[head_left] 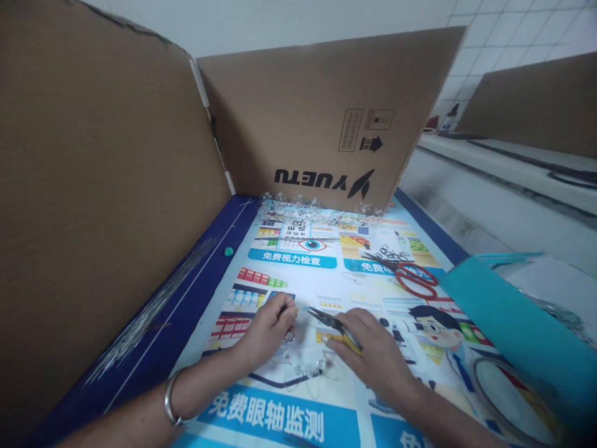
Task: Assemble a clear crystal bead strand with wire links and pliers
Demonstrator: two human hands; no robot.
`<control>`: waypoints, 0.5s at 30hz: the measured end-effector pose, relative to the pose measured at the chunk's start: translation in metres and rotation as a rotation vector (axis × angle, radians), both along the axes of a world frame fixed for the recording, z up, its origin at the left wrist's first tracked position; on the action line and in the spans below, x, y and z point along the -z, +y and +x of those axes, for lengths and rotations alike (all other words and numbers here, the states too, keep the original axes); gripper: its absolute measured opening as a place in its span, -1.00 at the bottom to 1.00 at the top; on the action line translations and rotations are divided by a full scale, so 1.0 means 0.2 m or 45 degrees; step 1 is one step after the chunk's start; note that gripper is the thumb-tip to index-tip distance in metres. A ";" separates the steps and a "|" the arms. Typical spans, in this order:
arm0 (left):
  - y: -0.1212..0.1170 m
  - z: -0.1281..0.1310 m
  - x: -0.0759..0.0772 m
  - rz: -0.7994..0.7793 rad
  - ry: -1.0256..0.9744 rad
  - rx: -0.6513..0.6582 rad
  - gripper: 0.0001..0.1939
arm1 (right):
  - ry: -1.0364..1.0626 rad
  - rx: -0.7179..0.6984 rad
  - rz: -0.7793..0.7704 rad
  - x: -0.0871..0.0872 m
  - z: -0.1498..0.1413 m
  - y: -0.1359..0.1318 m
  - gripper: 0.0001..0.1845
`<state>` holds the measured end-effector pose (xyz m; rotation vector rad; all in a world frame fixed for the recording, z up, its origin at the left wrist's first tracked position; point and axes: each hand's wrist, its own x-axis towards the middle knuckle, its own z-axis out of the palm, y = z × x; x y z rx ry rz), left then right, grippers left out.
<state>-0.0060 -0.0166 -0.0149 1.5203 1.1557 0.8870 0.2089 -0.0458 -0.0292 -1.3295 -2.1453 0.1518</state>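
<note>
My left hand (276, 325) is closed in a pinch, and a strand of clear beads (308, 372) on thin wire hangs from its fingers. The beads curve down over the printed sheet and rise again toward my right hand (373, 348). That hand is wrapped around needle-nose pliers (332, 320) with dark jaws and yellow handles. The plier tips point left, a short way from my left fingertips, and look slightly parted. What exactly lies between my left fingertips is hidden.
Cardboard panels (317, 124) stand at the back and left. Red-handled scissors (415, 280) lie beside small dark rings (389, 252). Clear beaded strands (321, 211) line the back. Straight wires (153, 305) and a green lump (228, 251) are left; a teal box (508, 317) is right.
</note>
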 end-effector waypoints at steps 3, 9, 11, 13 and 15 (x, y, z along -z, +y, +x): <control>-0.01 0.01 0.00 0.006 -0.029 0.045 -0.81 | 0.047 -0.009 -0.007 0.00 -0.02 0.02 -0.71; -0.03 0.03 0.02 -0.030 -0.096 0.104 -0.81 | 0.207 -0.019 -0.168 -0.02 -0.10 0.09 -0.71; -0.03 0.04 0.02 -0.040 -0.098 0.049 -0.81 | 0.326 0.025 -0.312 -0.05 -0.11 0.09 -0.76; -0.02 0.03 0.02 -0.046 -0.106 -0.015 -0.80 | 0.440 0.099 -0.471 -0.09 -0.10 0.08 -0.78; -0.02 0.03 0.02 -0.037 -0.142 -0.069 -0.80 | 0.504 0.169 -0.632 -0.13 -0.08 0.04 -0.79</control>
